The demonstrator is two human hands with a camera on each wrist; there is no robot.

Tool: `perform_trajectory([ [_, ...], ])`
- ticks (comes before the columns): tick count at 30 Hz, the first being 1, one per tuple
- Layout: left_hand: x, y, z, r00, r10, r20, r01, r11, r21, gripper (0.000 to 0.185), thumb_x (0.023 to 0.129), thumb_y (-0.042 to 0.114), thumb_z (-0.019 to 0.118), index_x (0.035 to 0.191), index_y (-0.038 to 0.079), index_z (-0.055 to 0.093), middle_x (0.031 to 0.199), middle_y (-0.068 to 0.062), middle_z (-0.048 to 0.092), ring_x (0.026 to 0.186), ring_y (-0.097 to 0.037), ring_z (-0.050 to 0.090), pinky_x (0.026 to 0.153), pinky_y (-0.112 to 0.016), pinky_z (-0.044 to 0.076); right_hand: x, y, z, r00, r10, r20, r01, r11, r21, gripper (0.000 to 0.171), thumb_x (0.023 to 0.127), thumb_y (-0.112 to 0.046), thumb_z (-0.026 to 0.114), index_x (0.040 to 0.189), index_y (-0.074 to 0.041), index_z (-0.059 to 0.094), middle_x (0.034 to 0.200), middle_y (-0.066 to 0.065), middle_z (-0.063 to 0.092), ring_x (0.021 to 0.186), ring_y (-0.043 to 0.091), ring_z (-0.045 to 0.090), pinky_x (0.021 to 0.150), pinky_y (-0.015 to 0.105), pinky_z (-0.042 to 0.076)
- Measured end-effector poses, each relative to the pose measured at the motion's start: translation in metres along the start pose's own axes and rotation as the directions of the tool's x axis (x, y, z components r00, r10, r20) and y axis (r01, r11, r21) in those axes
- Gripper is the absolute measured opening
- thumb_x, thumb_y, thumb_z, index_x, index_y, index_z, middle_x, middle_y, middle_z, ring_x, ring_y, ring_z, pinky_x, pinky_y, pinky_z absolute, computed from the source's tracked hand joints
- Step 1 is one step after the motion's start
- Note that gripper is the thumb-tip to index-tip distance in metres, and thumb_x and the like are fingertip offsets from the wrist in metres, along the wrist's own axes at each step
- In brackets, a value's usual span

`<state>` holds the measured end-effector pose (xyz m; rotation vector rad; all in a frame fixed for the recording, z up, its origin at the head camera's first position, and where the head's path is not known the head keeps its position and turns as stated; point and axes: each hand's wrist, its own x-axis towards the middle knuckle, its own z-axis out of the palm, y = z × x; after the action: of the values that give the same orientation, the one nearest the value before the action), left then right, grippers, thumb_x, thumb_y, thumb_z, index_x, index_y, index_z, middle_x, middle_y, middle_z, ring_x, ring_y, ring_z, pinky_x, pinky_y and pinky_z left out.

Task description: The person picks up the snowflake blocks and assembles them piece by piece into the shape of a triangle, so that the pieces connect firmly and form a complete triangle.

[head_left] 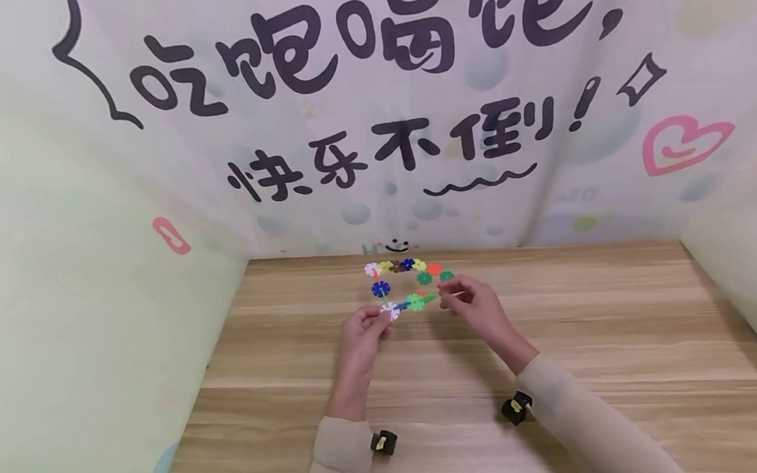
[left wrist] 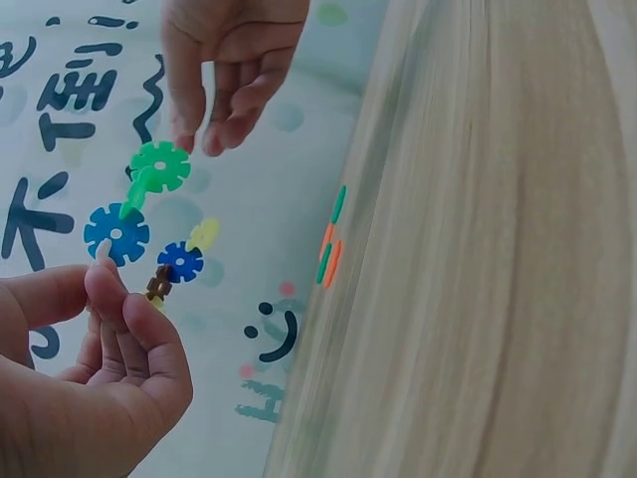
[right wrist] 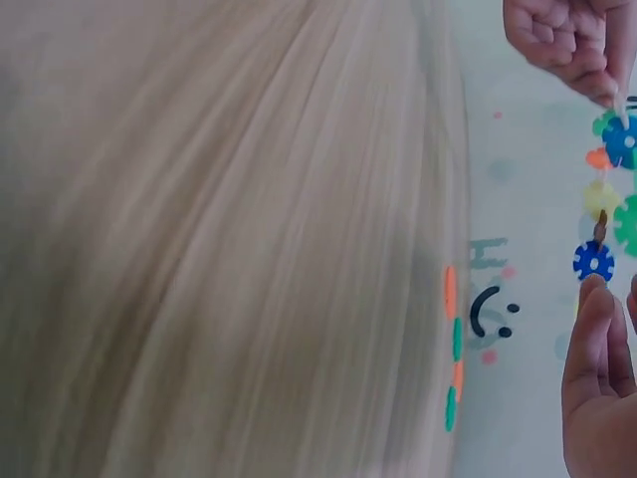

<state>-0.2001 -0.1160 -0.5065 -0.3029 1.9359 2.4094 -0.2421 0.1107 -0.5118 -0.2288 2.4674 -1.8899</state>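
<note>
My left hand point(head_left: 363, 332) pinches a white snowflake disc point(head_left: 390, 311) at a corner of a chain of interlocked plastic discs. From that corner the chain runs through a blue disc point(left wrist: 116, 235) to light green discs point(left wrist: 160, 166) at its end. Its other side goes by a dark blue disc point(head_left: 380, 289) to a far row of white, yellow, brown and blue discs. My right hand point(head_left: 475, 307) is beside the light green end, fingertips right at the disc's edge. In the right wrist view, a gap shows between its thumb and finger.
Loose green discs point(head_left: 425, 278) and orange discs point(head_left: 434, 269) lie on the wooden table point(head_left: 563, 340) near its back edge, behind my right fingers. A printed curtain point(head_left: 367, 102) with dark lettering hangs right behind the table, and pale curtains point(head_left: 66, 219) flank both sides.
</note>
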Motion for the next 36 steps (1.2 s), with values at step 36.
perform_trajectory([
  [36,0.004,0.005,-0.008,1.000,-0.011,-0.016,0.011,1.000,0.012,0.015,0.094,0.001,0.066,0.106,-0.006,0.060,0.100,-0.025,0.066,0.081,-0.019,0.064,0.079,-0.029,0.057,0.074,0.060,-0.017,0.976,0.212,-0.053,-0.215,0.897,-0.385,0.054,0.092,-0.031,0.074,0.141,-0.017,0.057,0.105,0.015,0.064,0.059,0.017,0.057,0.056,0.031,0.047],
])
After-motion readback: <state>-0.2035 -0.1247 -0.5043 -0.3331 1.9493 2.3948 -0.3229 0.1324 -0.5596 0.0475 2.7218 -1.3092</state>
